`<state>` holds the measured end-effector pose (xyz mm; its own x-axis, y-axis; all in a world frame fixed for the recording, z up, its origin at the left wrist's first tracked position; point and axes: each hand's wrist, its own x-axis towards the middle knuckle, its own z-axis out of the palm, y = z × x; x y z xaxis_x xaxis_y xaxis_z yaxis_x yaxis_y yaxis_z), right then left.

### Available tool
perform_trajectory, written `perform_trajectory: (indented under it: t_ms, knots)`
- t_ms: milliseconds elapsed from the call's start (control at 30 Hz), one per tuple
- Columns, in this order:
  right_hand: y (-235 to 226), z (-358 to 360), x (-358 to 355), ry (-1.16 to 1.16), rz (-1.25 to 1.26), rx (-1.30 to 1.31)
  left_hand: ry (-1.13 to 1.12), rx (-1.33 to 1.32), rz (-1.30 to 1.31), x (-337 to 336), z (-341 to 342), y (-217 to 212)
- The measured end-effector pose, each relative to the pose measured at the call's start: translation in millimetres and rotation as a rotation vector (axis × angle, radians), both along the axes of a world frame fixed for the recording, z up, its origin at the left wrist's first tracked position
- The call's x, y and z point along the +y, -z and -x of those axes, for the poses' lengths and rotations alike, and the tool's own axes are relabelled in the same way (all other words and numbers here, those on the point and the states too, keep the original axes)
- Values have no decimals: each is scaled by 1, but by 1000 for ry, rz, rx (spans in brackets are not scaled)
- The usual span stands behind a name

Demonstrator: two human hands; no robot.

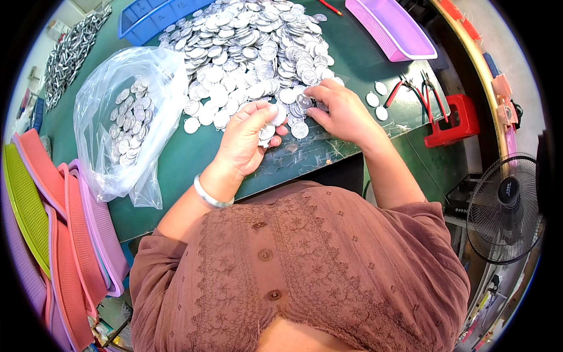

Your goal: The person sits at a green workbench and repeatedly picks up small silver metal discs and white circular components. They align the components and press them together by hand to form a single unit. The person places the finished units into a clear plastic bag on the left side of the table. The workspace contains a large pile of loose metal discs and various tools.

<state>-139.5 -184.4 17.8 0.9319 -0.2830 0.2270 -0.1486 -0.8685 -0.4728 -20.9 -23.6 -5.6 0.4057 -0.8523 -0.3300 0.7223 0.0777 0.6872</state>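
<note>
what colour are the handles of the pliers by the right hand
Red, on the pliers beside the right hand; head view.

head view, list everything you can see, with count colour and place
discs: one big heap, too many to count, silver, table centre and far side
loose discs: three, silver, right of the heap
bag: one, clear plastic, left of heap, silver discs inside
blue tray: one, far left of table
purple tray: one, far right of table
pliers: two, red handles, right table edge
red box: one, below the pliers
metal parts: one pile, silver, far left
stacked trays: several, pink, purple, green, at the person's left
fan: one, black, lower right
table: one, green
bracelet: one, silver, left wrist
left hand: holds a small stack of discs
right hand: fingertips on discs at heap edge
</note>
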Motion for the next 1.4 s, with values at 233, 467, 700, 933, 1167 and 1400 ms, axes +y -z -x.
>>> perform_trajectory:
  t_ms: [233,467,700,933,1167,1400]
  knots:
    - [0,-2,0,0,-3,67,22,-10,-6,0,-1,0]
    - [7,-4,1,15,37,12,51,246,94,-2,-4,-1]
    - [1,-8,5,66,30,96,209,365,274,0,-8,6]
    - [7,-8,3,66,49,60,267,181,202,2,-6,-5]
    - [10,-6,2,55,49,29,257,-9,146,1,0,-8]
    - [10,-4,3,57,42,-41,284,-71,135,1,-2,-9]
